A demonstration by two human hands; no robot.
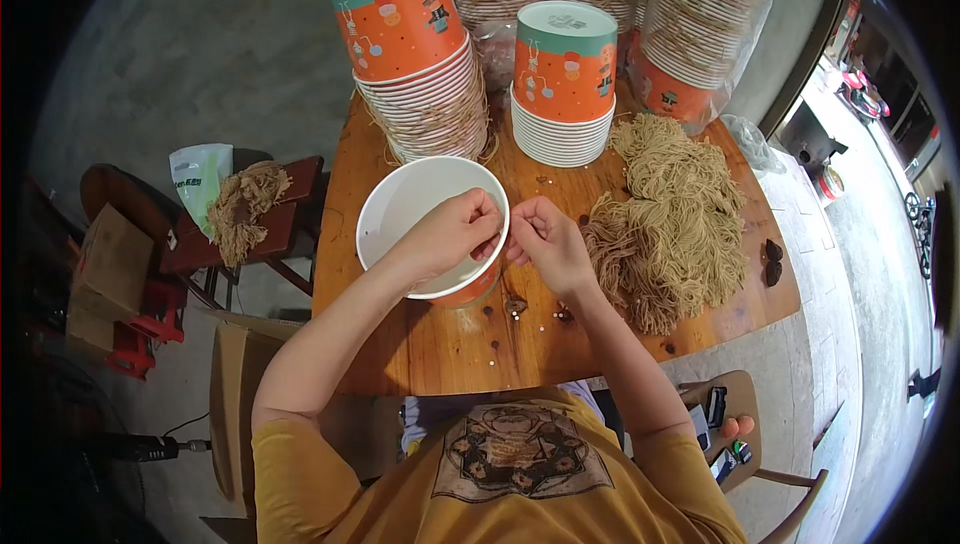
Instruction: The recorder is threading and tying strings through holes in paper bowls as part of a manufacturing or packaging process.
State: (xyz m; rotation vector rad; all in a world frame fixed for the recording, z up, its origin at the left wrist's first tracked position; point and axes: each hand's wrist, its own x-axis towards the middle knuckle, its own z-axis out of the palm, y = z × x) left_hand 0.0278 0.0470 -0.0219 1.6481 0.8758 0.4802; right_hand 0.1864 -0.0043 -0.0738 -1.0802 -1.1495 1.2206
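Observation:
A white-lined paper bucket (pixel 395 206) with an orange outside stands upright on the wooden table, its mouth facing up. Over its right rim reaches my left hand (pixel 462 231), fingers closed in a pinch partly inside the mouth. Just outside that rim my right hand (pixel 550 244) is also pinched, fingertips close to the left hand's. Whatever lies between the fingers is too small or hidden to make out. Beside my right hand lies a large heap of tan twine strands (pixel 690 224).
Behind stand a stack of nested buckets with twine (pixel 415 74), a second stack (pixel 565 84) and bagged stacks (pixel 705 14). Small white beads (pixel 491 364) and dark brown pieces (pixel 773 262) lie on the table (pixel 420 354). More twine (pixel 245 209) sits on a stool at left.

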